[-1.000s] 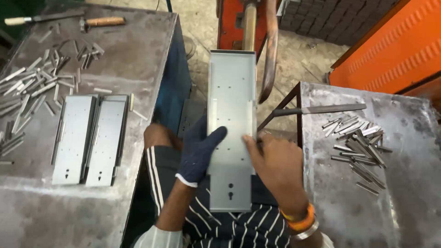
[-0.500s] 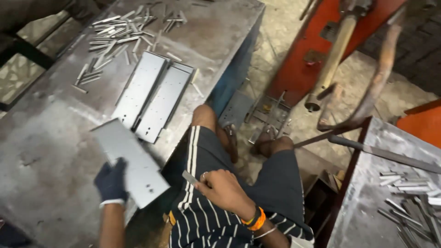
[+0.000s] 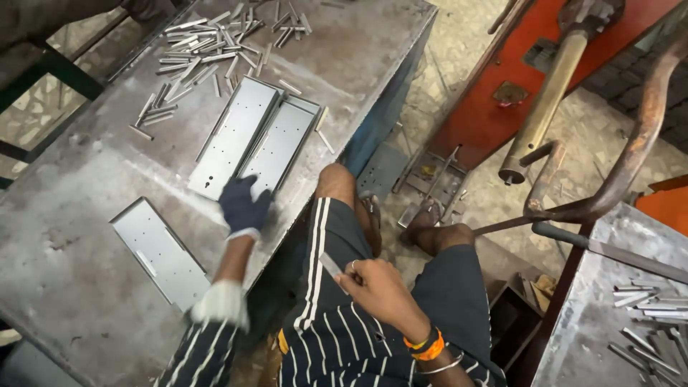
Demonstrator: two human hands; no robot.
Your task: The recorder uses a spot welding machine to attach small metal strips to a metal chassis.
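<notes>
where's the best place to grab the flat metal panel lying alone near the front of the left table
Grip the metal panel by its long right edge, coming from the table's near side. It lies flat and apart from the paired panels, with bare table round it, so a hand could likely pinch its raised side lip or slide it toward the table edge.

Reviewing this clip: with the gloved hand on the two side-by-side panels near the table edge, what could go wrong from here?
1. The left hand rests on the two metal panels near the table edge; a pull might slide one off toward the bare knee.
2. The ungloved right hand holds a small metal strip, so its edges may cut.
3. Loose metal strips could snag the panels.
</notes>
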